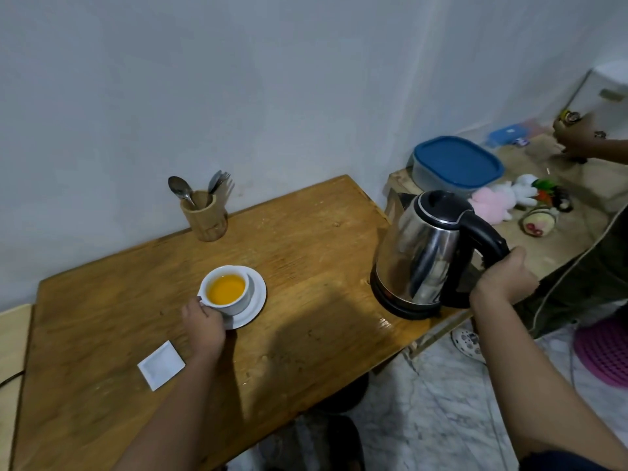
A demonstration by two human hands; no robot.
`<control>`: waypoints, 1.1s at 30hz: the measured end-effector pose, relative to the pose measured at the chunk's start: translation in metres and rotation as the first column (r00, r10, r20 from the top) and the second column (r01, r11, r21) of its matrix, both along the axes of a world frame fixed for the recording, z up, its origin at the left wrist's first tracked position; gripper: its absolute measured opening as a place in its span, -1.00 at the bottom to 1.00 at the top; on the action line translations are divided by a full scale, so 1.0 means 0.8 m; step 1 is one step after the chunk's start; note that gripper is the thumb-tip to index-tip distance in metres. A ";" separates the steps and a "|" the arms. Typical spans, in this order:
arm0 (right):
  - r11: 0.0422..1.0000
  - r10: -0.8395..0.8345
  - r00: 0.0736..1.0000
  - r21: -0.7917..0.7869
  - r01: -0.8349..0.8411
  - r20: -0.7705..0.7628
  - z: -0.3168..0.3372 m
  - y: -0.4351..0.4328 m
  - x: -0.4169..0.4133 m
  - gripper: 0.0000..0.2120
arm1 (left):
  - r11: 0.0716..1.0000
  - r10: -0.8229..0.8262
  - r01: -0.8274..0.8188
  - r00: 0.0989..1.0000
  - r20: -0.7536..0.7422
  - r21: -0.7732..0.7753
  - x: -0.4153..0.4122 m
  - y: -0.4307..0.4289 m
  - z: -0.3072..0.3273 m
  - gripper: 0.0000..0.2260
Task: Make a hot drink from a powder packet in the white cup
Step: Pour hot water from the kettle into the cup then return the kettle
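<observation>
The white cup (238,302) holds orange liquid and stands on a white saucer (258,295) near the middle of the wooden table (306,249). My left hand (204,326) grips the cup's handle from the near side. My right hand (506,278) is closed around the black handle of a steel electric kettle (421,260), which sits on its base at the table's right edge. A white powder packet (161,365) lies flat on the table, left of my left forearm.
A wooden holder (205,215) with spoons and a fork stands by the wall. Right of the table, a lower surface carries a blue-lidded container (457,163) and soft toys (503,198). Another person's hand (577,137) reaches in at the far right. A pink stool (605,355) stands on the marble floor.
</observation>
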State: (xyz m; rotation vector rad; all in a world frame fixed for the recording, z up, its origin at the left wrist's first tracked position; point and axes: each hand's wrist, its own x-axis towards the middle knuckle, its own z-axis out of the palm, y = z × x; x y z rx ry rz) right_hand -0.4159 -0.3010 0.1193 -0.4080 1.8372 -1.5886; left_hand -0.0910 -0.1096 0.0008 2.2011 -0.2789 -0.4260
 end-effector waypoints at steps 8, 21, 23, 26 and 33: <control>0.998 -0.034 0.999 -0.054 0.035 0.023 -0.029 0.002 -0.018 -0.72 | 1.000 0.006 -0.007 1.000 -0.026 -0.006 -0.001 -0.001 0.002 -0.73; 0.953 0.153 0.916 -0.192 -0.237 -0.370 -0.043 0.014 -0.022 -0.72 | 1.000 -0.027 0.028 0.999 -0.036 0.011 0.003 0.002 -0.001 -0.74; 0.940 0.143 0.849 -0.199 -0.278 -0.509 -0.035 0.013 -0.019 -0.75 | 0.999 -0.033 0.033 0.999 -0.036 0.009 0.003 0.003 -0.001 -0.74; 0.889 0.184 0.750 -0.218 -0.402 -0.635 -0.015 0.011 -0.011 -0.79 | 0.999 -0.042 0.043 0.998 -0.035 0.007 0.003 0.003 -0.002 -0.74; 0.635 0.399 0.472 -0.135 -0.761 -0.786 0.021 0.017 0.093 -0.85 | 0.998 -0.064 0.064 0.996 -0.059 -0.013 0.008 0.006 0.004 -0.73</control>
